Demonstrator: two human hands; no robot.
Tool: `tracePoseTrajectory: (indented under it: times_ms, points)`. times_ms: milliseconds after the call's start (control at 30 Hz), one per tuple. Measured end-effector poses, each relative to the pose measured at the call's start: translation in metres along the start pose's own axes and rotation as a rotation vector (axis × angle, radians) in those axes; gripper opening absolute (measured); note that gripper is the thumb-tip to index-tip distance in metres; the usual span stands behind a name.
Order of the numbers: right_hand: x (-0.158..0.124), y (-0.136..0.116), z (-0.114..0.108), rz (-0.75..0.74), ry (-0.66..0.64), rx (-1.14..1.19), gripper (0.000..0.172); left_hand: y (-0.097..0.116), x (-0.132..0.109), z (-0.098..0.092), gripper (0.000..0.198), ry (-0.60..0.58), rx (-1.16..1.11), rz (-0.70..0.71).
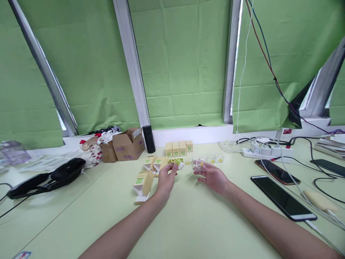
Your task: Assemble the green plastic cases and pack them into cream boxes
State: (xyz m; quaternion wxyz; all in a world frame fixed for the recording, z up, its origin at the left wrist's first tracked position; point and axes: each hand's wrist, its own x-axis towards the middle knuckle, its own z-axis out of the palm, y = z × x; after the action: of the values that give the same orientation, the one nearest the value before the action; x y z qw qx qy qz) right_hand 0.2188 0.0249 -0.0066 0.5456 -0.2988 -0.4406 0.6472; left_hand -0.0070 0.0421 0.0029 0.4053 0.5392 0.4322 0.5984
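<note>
Between the fingers of my left hand (pixel 166 178) is a small green-and-white object (pixel 179 164); its kind is too small to tell. My right hand (pixel 214 176) grips a small clear plastic container (pixel 197 164) at its right side. Two similar clear containers (pixel 215 159) with yellow spots stand just behind that hand. Small yellow pieces (pixel 187 163) lie on the table between my hands. Left of my left hand are several small cardboard boxes with green windows, the nearest box (pixel 142 183) with its flap open toward me. A row of closed small boxes (pixel 179 148) stands behind.
A brown carton (pixel 128 144) and a black cylinder (pixel 148 139) stand at the back left, a black strapped pouch (pixel 67 169) farther left. On the right lie phones, such as a white-edged phone (pixel 283 197), cables and a power strip (pixel 258 153). Green blinds (pixel 183 64) hang behind the table.
</note>
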Motion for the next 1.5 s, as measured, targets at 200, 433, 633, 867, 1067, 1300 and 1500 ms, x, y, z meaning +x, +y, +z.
tracePoseTrajectory:
  times_ms: [200,433,633,867,1067,1300,1500]
  points:
    - [-0.004,-0.004,0.004,0.001,-0.017,0.094,0.038,-0.002,0.0,0.0,0.06,-0.013,-0.007,0.014]
    - [-0.01,-0.005,0.017,-0.065,-0.043,0.095,0.054,-0.002,0.0,-0.001,0.064,-0.034,-0.018,0.016]
    - [-0.01,0.0,0.02,-0.076,-0.026,-0.079,0.062,-0.004,0.0,0.001,0.066,-0.06,-0.014,0.023]
    - [-0.008,0.009,0.018,-0.073,-0.047,-0.159,0.06,0.001,-0.006,0.003,0.062,-0.095,-0.023,0.031]
    - [-0.01,0.008,0.022,-0.04,-0.082,-0.042,0.056,0.004,-0.009,0.005,0.063,-0.111,-0.012,0.044]
    - [-0.012,0.004,0.023,-0.01,-0.166,0.098,0.053,0.001,-0.01,0.006,0.061,-0.121,-0.012,0.057]
    - [-0.013,0.006,0.023,-0.009,-0.213,0.128,0.047,0.0,-0.012,0.008,0.061,-0.121,-0.007,0.054]
